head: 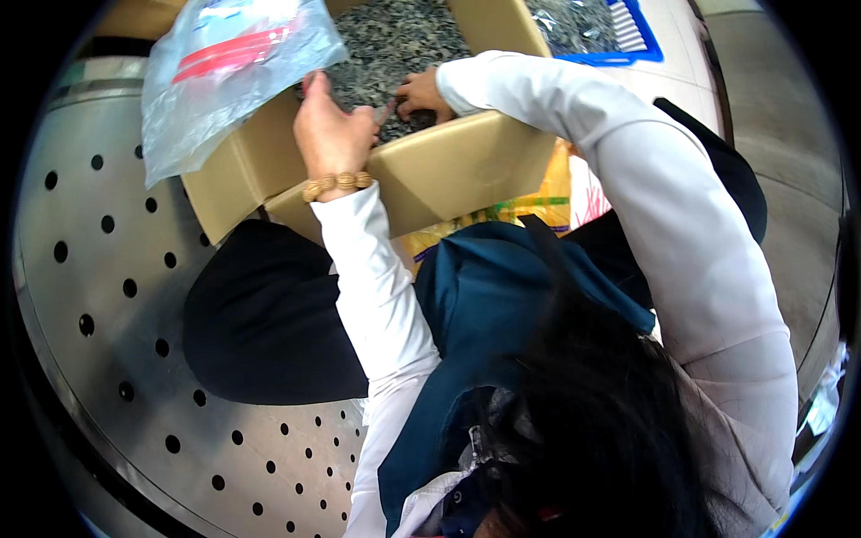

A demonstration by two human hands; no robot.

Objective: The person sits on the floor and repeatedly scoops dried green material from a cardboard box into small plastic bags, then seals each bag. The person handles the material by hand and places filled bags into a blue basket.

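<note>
An open cardboard box stands before me, holding a mass of small grey-and-black striped pieces that look like seeds. My left hand, with a wooden bead bracelet at the wrist, is at the box's near left side. Its raised fingers meet the lower edge of a clear plastic bag with a red band, and appear to grip it. The bag hangs over the left flap. Inside the box, my right hand reaches down with bent fingers among the pieces; whether it grips any is hidden.
A blue plastic basket with clear-wrapped grey pieces stands beyond the box at the right. Yellow printed packaging lies under the box's near side. A perforated metal surface extends along the left. My bent legs lie close to the box.
</note>
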